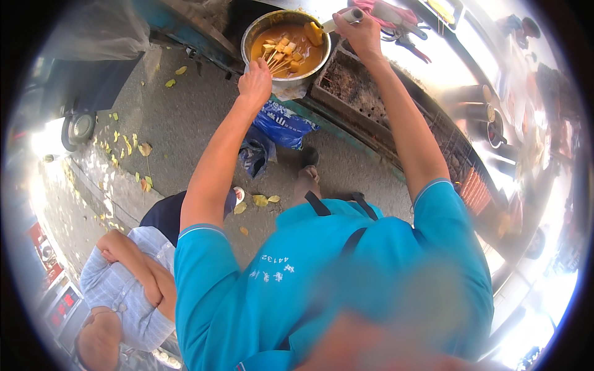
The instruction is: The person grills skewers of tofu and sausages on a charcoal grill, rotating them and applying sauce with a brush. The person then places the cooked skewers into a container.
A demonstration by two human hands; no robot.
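A round metal pot (246, 38) of orange-brown sauce stands at the top centre. My left hand (256, 79) is closed around the lower ends of several wooden skewers (277, 66) at the pot's near left rim. Pale yellow cubes of food (284, 47) on the skewers lie in the sauce. From the right, my right hand (359, 33) grips the pale tubular handle (355, 15) of a utensil. Its yellowish, sauce-coated head (314, 34) is at the pot's right inner side; whether it is a brush or a ladle I cannot tell.
Right of the pot runs a charcoal grill trough (350, 79) with ash, then a wire grate (448, 139). Tongs (408, 41) and a pink cloth (385, 11) lie beyond. Blue plastic bags (283, 123) are below the pot. A person with folded arms (134, 278) is at lower left.
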